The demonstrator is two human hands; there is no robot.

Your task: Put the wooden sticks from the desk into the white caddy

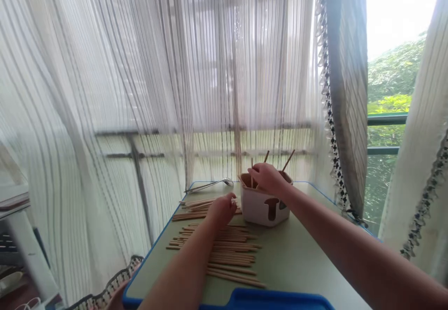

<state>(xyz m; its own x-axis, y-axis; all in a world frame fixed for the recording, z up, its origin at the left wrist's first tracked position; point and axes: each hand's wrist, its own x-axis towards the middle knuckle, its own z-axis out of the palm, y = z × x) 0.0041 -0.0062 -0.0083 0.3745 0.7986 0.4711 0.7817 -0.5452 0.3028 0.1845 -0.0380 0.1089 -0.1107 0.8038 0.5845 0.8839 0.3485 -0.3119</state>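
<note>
At container [254, 209] | right hand [266, 175] pinches stick [252, 181] | left hand [223, 209] over sticks [234, 243]

Left hand [223, 208] loosely curled; right hand [268, 177] higher, also curled

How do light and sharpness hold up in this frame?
Head view: sky burnt out to white; left hand and right hand darkish against the backlight; railing clear in the gap, hazy through the curtain; curtain stripes slant toward the left edge, perhaps lens distortion.
</note>
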